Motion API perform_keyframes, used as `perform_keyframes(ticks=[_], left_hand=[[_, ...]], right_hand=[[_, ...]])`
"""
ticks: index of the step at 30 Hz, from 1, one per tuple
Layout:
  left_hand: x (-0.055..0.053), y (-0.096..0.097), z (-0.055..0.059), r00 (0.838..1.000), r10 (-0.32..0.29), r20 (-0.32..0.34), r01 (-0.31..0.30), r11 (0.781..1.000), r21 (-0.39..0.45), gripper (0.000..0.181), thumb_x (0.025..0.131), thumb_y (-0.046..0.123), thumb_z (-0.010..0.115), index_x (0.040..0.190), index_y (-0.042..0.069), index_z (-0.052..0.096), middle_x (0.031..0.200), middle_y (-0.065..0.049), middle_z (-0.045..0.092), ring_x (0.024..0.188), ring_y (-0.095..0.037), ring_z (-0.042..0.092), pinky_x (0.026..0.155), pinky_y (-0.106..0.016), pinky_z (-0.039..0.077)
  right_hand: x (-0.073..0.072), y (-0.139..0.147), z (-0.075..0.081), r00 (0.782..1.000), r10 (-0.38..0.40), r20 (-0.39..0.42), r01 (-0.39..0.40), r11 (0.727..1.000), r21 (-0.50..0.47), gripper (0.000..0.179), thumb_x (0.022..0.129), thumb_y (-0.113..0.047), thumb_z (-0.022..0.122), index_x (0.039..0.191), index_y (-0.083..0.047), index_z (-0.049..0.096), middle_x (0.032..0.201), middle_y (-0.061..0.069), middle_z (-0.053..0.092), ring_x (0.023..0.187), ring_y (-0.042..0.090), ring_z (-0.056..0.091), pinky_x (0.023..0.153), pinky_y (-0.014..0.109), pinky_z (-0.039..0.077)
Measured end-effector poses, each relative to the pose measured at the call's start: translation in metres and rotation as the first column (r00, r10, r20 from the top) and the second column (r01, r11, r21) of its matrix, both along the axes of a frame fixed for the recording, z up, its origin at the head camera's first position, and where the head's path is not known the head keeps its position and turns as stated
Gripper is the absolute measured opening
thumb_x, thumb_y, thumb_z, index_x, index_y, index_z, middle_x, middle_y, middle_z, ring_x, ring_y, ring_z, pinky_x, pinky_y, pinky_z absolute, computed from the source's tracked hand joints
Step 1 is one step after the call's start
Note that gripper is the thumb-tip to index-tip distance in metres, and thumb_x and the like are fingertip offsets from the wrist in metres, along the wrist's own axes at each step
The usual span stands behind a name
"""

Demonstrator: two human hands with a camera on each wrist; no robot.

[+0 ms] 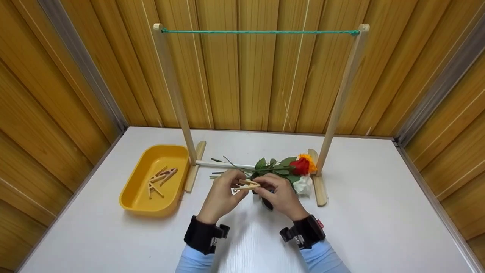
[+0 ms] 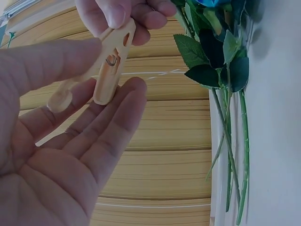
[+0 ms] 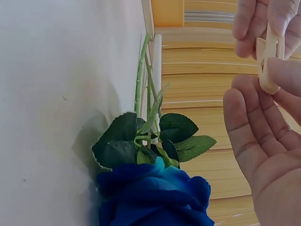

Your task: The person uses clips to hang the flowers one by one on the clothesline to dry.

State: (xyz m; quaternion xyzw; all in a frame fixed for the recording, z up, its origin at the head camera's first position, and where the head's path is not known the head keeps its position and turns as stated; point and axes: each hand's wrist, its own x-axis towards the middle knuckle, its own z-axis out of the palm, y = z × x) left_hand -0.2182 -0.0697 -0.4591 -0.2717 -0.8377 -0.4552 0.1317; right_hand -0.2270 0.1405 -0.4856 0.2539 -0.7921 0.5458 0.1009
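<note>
Right now, you have a wooden clothespin (image 1: 249, 187) between your two hands, above the tabletop (image 1: 363, 227). Your left hand (image 1: 223, 193) holds the spread legs between thumb and fingers, while your right hand (image 1: 281, 195) pinches the narrow end, where the legs meet.

Just beyond your hands and partly hidden by them, the flowers lie with their stems pointing to your left: a red rose (image 1: 300, 166), an orange flower (image 1: 311, 163) and a white flower (image 1: 303, 185) lie together, and your right wrist view shows a blue rose (image 3: 155, 200) too. To your left, more clothespins (image 1: 169, 175) lie in a yellow tray (image 1: 130, 189). Behind the flowers, you have a wooden stand (image 1: 174, 94) with a green cord (image 1: 261, 32) strung between its post tops.
</note>
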Motion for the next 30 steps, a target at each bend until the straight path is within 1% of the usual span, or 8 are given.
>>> perform_keyframes(ticks=[3,8,13,16,18,23,27,30], left_hand=[[0.000,0.000,0.001,1.000,0.021,-0.021,-0.022,0.999,-0.049,0.023,0.085,-0.003,0.080,0.103,0.002,0.067,0.097,-0.012,0.067,0.090,-0.026,0.068,0.080,-0.040,0.060],[0.001,-0.001,0.003,0.998,0.035,-0.043,-0.039,0.994,-0.103,0.022,0.086,0.000,0.081,0.103,0.003,0.068,0.096,-0.011,0.067,0.087,-0.024,0.066,0.075,-0.036,0.057],[0.001,-0.005,0.003,1.000,0.017,-0.005,-0.018,0.991,-0.133,0.025,0.085,0.001,0.082,0.106,-0.001,0.069,0.099,-0.014,0.069,0.087,-0.027,0.069,0.075,-0.034,0.059],[0.001,-0.009,0.004,1.000,0.025,0.018,-0.022,0.987,-0.156,0.026,0.084,0.001,0.083,0.107,-0.002,0.071,0.099,-0.015,0.069,0.086,-0.028,0.069,0.074,-0.034,0.058],[0.001,-0.010,0.005,0.999,0.034,0.019,-0.030,0.985,-0.171,0.025,0.083,0.002,0.084,0.105,-0.002,0.072,0.097,-0.014,0.069,0.085,-0.028,0.069,0.073,-0.034,0.058],[0.001,-0.012,0.006,0.997,0.081,-0.003,-0.080,0.979,-0.185,0.022,0.081,0.004,0.086,0.099,0.001,0.073,0.094,-0.012,0.069,0.082,-0.025,0.067,0.071,-0.033,0.055],[0.002,-0.014,0.005,0.989,0.148,-0.026,-0.150,0.970,-0.192,0.024,0.080,0.005,0.087,0.099,0.001,0.073,0.093,-0.011,0.068,0.081,-0.024,0.065,0.071,-0.032,0.054],[0.003,-0.016,0.005,0.980,0.196,-0.039,-0.200,0.961,-0.189,0.026,0.078,0.004,0.087,0.099,0.000,0.072,0.090,-0.010,0.067,0.081,-0.025,0.065,0.071,-0.033,0.054]], right_hand=[[0.000,0.000,0.002,1.000,-0.011,-0.002,0.011,1.000,0.003,0.023,0.092,-0.010,0.077,0.114,-0.004,0.077,0.106,0.007,0.073,0.087,0.020,0.072,0.077,0.024,0.058],[0.001,-0.001,0.004,0.999,-0.015,-0.033,0.016,1.000,0.018,0.021,0.092,-0.010,0.077,0.112,-0.003,0.077,0.104,0.008,0.073,0.084,0.020,0.072,0.075,0.025,0.059],[0.001,-0.002,0.004,0.998,-0.016,-0.054,0.017,0.999,0.028,0.019,0.091,-0.009,0.079,0.109,-0.004,0.078,0.102,0.006,0.074,0.083,0.018,0.071,0.075,0.024,0.058],[0.001,-0.004,0.005,0.998,-0.010,-0.054,0.012,0.999,0.037,0.019,0.090,-0.009,0.079,0.108,-0.005,0.078,0.103,0.006,0.074,0.083,0.017,0.070,0.074,0.023,0.058],[0.001,-0.005,0.005,0.999,-0.001,-0.050,0.003,0.999,0.042,0.019,0.090,-0.009,0.079,0.108,-0.004,0.078,0.102,0.007,0.073,0.082,0.017,0.070,0.074,0.024,0.058],[-0.002,-0.004,0.002,0.999,0.005,-0.051,-0.001,0.998,0.069,0.017,0.092,-0.007,0.078,0.108,-0.003,0.077,0.101,0.007,0.073,0.081,0.018,0.070,0.074,0.025,0.058],[-0.005,0.000,0.000,0.996,-0.036,-0.079,0.046,0.992,0.121,0.016,0.090,-0.001,0.077,0.107,-0.001,0.076,0.101,0.006,0.073,0.082,0.018,0.071,0.074,0.027,0.059],[-0.010,0.003,0.001,0.992,-0.066,-0.108,0.087,0.977,0.195,0.016,0.089,0.002,0.076,0.105,-0.001,0.076,0.101,0.005,0.072,0.085,0.019,0.070,0.076,0.030,0.059]])
